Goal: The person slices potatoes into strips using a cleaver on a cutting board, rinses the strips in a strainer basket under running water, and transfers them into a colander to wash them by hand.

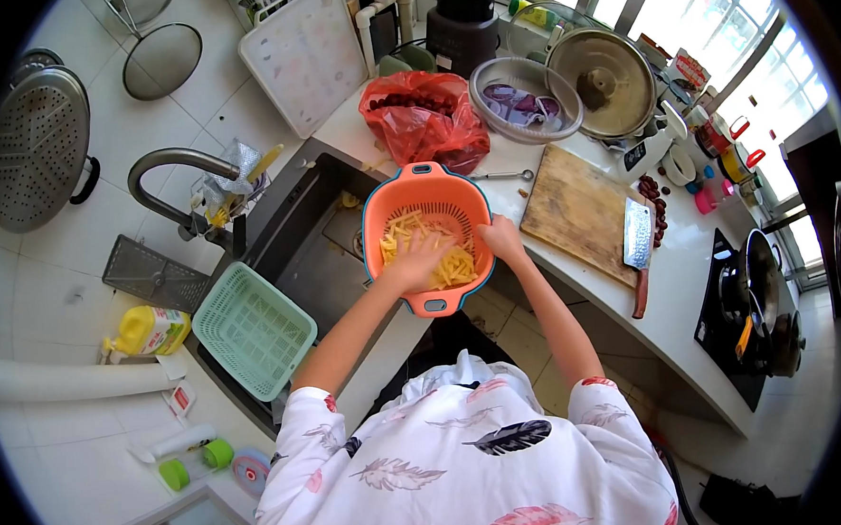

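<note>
An orange colander basket with a blue-edged rim sits at the corner of the counter, beside the sink. Pale yellow potato strips cover part of its bottom. My left hand reaches inside with its fingers spread, lying on the strips. On the colander's right side, my right hand grips the rim; its fingers are partly hidden behind the wall.
A dark sink with a faucet lies left, a green basket over it. Right are a cutting board, a cleaver and a stove. Behind are a red plastic bag and a bowl.
</note>
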{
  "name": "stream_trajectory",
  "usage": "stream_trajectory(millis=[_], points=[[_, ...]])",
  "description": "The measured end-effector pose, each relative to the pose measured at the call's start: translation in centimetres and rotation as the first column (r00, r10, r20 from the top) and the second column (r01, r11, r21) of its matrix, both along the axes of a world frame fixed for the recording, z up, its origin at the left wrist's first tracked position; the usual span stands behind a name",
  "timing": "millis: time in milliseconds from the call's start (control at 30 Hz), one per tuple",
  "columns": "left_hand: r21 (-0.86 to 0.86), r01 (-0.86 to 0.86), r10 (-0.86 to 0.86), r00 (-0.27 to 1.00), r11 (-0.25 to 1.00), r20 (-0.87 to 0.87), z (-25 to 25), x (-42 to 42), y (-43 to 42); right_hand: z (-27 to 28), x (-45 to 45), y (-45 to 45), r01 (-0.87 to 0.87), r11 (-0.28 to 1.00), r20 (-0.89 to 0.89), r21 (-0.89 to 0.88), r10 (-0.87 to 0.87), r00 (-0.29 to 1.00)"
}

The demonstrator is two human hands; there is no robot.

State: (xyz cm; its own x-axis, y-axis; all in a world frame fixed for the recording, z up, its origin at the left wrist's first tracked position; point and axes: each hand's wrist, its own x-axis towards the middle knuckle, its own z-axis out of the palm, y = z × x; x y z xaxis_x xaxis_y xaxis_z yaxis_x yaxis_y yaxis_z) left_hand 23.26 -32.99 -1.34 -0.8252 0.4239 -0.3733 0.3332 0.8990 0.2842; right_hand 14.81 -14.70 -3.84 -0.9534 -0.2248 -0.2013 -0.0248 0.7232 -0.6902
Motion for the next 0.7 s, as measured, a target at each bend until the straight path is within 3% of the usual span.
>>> stream_trajectory(millis=[67,200,267,400,467,633,700], points=[[-0.124,-0.052,0.056,0.998,0.991,0.027,0.6,0.0,-1.5,0.5,0.2,0.0,0.010,1.000,0.014,-0.015,-0.010,1.000],[-0.119,-0.237,0.229,0.971,0.964,-0.076,-4.7,-0.7,-3.9,1.5,0.6,-0.3,0.047,0.998,0.066,-0.034,-0.045,0.997],[-0.065,-0.161,0.130,0.931,0.985,-0.340,-8.1,-1.5,-4.4,1.1,0.5,-0.4,0.045,0.999,0.059,-0.028,-0.043,0.997],[-0.058,-0.172,0.160,0.971,0.983,-0.177,-5.0,-2.7,-2.8,0.9,0.4,-0.3,0.012,1.000,0.019,-0.029,-0.012,1.000],[0.046,-0.202,0.206,0.973,0.978,-0.100,-3.1,-2.7,-1.9,1.0,0.2,-0.5,-0.001,1.000,0.036,-0.003,0.002,0.999],[0.153,-0.258,0.269,0.962,0.954,-0.055,-2.0,-2.9,-0.9,1.8,0.6,-0.3,-0.007,0.999,0.106,-0.047,0.012,0.994],[0.201,-0.272,0.288,0.956,0.941,-0.050,-2.3,-2.3,-0.7,1.3,0.6,-0.2,-0.007,0.999,0.026,-0.054,0.009,1.000]])
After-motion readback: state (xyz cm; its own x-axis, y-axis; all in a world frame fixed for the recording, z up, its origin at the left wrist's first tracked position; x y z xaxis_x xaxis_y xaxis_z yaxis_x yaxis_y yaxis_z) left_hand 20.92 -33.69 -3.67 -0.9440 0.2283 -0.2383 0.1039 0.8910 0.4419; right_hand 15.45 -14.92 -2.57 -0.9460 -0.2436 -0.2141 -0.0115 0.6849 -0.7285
